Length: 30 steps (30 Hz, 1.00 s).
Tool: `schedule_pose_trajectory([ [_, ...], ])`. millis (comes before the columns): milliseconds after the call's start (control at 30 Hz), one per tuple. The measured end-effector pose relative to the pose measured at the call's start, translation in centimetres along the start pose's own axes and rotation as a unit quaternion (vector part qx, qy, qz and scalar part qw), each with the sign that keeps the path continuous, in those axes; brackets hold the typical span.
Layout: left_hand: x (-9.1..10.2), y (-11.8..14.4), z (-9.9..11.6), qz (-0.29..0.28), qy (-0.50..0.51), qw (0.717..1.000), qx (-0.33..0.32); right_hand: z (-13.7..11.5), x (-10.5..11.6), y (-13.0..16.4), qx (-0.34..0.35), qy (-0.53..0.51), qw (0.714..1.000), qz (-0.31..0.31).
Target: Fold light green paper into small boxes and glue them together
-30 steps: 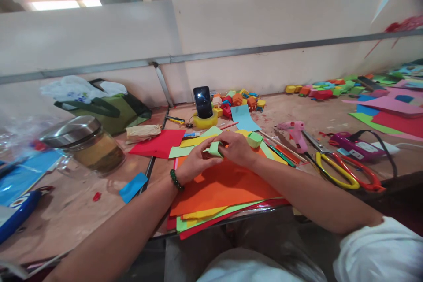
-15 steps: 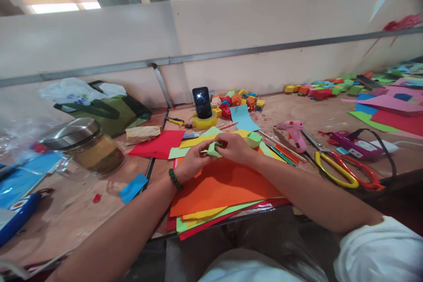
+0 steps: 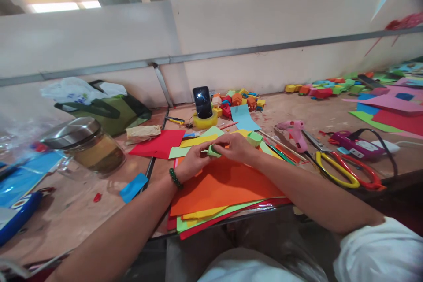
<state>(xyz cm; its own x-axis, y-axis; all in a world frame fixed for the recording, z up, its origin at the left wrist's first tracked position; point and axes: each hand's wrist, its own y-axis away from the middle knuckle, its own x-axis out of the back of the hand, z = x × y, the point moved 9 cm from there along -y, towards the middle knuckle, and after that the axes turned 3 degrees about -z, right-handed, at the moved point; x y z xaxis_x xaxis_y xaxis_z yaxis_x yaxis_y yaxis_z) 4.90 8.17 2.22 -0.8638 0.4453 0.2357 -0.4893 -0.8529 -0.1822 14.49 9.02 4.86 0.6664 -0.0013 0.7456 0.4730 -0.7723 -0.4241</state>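
Near the middle of the frame the left hand (image 3: 193, 162) and the right hand (image 3: 235, 146) meet over a small folded piece of light green paper (image 3: 213, 151), both sets of fingertips pinching it from either side just above a stack of coloured paper sheets (image 3: 221, 189) whose top sheet is orange. A dark green bead bracelet (image 3: 174, 178) sits on the left wrist. Just right of the right hand lies a small green paper box (image 3: 255, 139). A red sheet (image 3: 158, 144) lies left of the hands, and a blue sheet (image 3: 243, 118) lies above them. Further up, a phone (image 3: 202, 102) stands upright in a yellow tape roll (image 3: 205, 120), beside a heap of small coloured paper boxes (image 3: 238, 99). To the right are a pink glue gun (image 3: 295, 133) and 1 pair of scissors with yellow and red handles (image 3: 346, 171). At the left of the frame stands a glass jar with a metal lid (image 3: 86, 144), with a green bag (image 3: 109, 109) behind it. All rests on a brown worktable (image 3: 76, 211).
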Motion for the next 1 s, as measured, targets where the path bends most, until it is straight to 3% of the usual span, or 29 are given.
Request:
schedule_pose_trajectory([
  [200,-0.9,0.2,0.0,-0.032,0.022,0.999,0.01,0.2,0.3,0.1,-0.017,0.09,0.996,0.022],
  [433,-1.5,0.2,-0.5,-0.052,0.04,0.998,0.02,0.6,-0.3,0.0,-0.066,0.123,0.99,-0.022],
  [667,-0.7,0.2,-1.0,-0.028,-0.019,0.999,0.024,1.0,-0.9,-0.1,-0.029,0.01,0.999,-0.036],
  [767,0.3,0.3,-1.0,0.017,-0.065,0.997,0.025,1.3,-0.3,-0.3,-0.034,0.004,0.999,-0.025],
  [867,2.1,0.9,1.0,0.116,-0.123,0.985,-0.011,1.4,0.3,-0.3,-0.075,0.063,0.995,-0.034],
  [933,2.5,2.0,3.8,0.159,-0.148,0.975,-0.052,1.2,0.5,-0.2,-0.1,0.105,0.988,-0.053],
  [1000,2.0,3.6,7.5,0.16,-0.158,0.968,-0.107,0.7,0.6,-0.2,-0.107,0.127,0.984,-0.066],
])
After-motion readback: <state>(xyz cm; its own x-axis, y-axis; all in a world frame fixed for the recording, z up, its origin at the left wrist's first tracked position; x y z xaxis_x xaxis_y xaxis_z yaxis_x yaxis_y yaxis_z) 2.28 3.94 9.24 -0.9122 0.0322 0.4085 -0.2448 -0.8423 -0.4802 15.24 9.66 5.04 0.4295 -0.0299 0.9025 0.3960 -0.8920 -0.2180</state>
